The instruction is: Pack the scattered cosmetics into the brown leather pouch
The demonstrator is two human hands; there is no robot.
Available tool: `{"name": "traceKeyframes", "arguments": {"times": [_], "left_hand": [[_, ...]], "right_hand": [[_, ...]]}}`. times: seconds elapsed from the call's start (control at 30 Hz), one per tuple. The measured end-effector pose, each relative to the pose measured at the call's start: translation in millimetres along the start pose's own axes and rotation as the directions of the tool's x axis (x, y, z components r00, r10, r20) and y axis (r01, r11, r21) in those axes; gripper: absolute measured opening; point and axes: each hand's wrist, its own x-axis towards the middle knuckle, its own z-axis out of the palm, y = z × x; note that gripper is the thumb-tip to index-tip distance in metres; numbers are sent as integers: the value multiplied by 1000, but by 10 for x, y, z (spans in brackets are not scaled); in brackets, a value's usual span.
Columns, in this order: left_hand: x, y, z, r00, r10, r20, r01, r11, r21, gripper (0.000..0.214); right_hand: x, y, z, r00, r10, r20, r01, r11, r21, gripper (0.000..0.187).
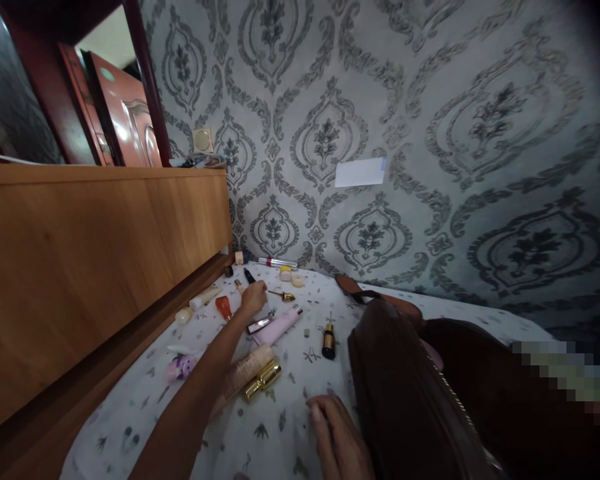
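Note:
My left hand [254, 298] reaches in among scattered cosmetics, its fingers curled closed; what they grip, if anything, is hidden. Just right of it lies a thin applicator wand with a gold cap [287, 297]. A black tube [249, 275] and an orange-red bottle [223, 307] are close by. Below are a pale pink tube [283, 325], a beige tube [247, 367] and a gold lipstick-like tube [263, 381]. My right hand [337, 433] rests on the patterned sheet with fingers stretched out, holding nothing, beside a dark brown leather bag [387, 380].
A black-and-gold bottle [329, 341] stands left of the bag. Small jars [285, 273] and a silver tube [279, 263] lie along the patterned wall [325, 220]. A wooden cabinet [105, 267] borders the left side. A purple-pink tube [180, 367] lies near my left forearm.

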Motion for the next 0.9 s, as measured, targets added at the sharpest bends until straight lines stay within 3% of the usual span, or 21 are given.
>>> {"name": "traceKeyframes", "arguments": {"times": [0.37, 0.63, 0.9], "left_hand": [[45, -121, -56, 995, 59, -77, -63, 996, -57, 21], [59, -343, -269, 986, 26, -166, -36, 997, -61, 24], [60, -730, -660, 997, 57, -49, -55, 997, 47, 22]], "right_hand": [[18, -15, -18, 999, -40, -23, 40, 999, -11, 28], [6, -69, -34, 1000, -19, -6, 18, 1000, -23, 25], [-7, -107, 2, 999, 33, -17, -33, 999, -10, 25]]}}
